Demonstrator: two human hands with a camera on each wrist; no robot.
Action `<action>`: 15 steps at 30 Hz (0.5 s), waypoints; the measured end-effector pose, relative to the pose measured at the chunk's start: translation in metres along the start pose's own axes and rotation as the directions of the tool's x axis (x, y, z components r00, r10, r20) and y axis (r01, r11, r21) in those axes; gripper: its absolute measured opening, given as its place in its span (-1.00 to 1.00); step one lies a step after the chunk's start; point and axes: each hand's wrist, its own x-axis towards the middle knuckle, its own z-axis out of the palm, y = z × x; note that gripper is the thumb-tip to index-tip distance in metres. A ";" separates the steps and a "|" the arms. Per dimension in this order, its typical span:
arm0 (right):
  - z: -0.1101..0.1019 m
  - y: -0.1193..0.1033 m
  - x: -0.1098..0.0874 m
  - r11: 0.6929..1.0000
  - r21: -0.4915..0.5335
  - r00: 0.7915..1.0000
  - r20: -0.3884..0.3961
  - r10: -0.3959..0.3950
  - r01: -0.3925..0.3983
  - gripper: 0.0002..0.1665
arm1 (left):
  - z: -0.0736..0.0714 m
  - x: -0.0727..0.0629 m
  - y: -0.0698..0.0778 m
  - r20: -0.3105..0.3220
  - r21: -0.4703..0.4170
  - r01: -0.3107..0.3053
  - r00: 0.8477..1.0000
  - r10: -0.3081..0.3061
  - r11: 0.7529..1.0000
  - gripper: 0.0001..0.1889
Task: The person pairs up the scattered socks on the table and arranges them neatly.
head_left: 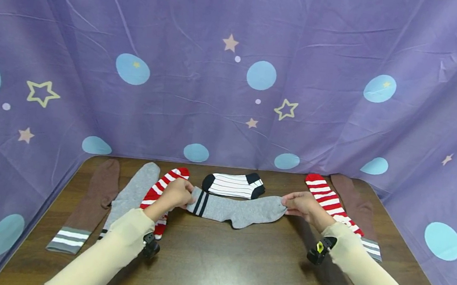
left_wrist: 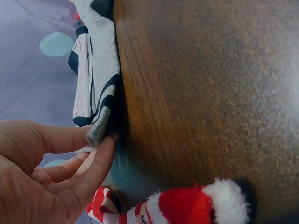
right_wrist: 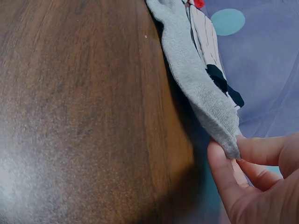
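A grey sock [head_left: 241, 209] with two black bands near its cuff is stretched sideways between both hands. My left hand [head_left: 178, 194] pinches the cuff end between thumb and fingers, as the left wrist view shows close up. At the other end, the toe is pinched by my right hand [head_left: 303, 205]; its fingertips grip the grey knit [right_wrist: 219, 126] in the right wrist view. Just behind the grey sock lie white ankle socks [head_left: 232, 185] with thin dark stripes and black toe and heel, partly covered by it in the wrist views.
On the left of the wooden table [head_left: 217, 265] lie a brown sock [head_left: 93, 197], another grey sock [head_left: 132, 195] and a red-and-white striped sock [head_left: 158, 191]. To the right are a second red-and-white sock [head_left: 326, 195] and a brown one [head_left: 355, 203]. A purple curtain [head_left: 201, 87] hangs behind.
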 end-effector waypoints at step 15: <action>-0.013 -0.002 0.007 0.985 0.124 0.973 0.212 0.094 -0.122 -0.77 | -0.005 0.023 -0.013 0.236 -0.295 0.149 0.968 -0.079 0.944 -0.71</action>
